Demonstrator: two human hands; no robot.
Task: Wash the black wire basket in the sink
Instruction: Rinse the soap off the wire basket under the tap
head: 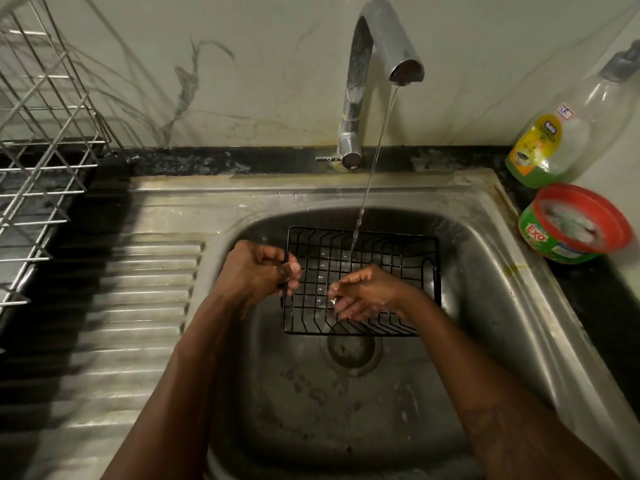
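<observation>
Black gridded wire basket point(388, 252) in steel sink point(485, 265): left hand point(256, 273) pinches rim, right hand point(363, 292) loosely curled.

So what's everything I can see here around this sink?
sink: one, steel, ribbed drainboard on its left
black wire basket: one, black, in the sink under running water
faucet: one, chrome, behind the sink
drain: one, dark, sink floor
dish rack: one, silver wire, far left
dish soap bottle: one, clear with green liquid, right counter
Exo tub: one, green with red rim, right counter
left hand: one, grips the basket's left edge
right hand: one, wet, rests on the basket's mesh
</observation>
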